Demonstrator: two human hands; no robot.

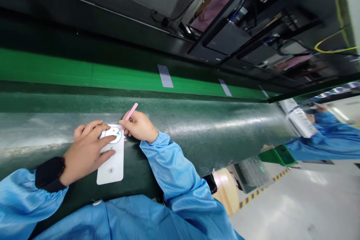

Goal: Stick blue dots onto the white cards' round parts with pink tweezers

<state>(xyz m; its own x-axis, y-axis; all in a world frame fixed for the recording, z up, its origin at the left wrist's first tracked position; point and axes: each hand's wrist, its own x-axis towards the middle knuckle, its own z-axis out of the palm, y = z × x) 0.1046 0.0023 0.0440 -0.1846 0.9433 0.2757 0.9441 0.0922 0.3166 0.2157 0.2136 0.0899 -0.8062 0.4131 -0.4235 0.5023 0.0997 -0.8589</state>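
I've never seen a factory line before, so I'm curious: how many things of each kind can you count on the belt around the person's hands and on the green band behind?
White card: 1
Round white disc: 1
Pink stick: 1
Grey strip: 3
Total: 6

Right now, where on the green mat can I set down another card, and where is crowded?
The mat has room right of the right hand, below the green strip, and left of the left hand. It is crowded at the white card, where both hands and the pink stick meet.
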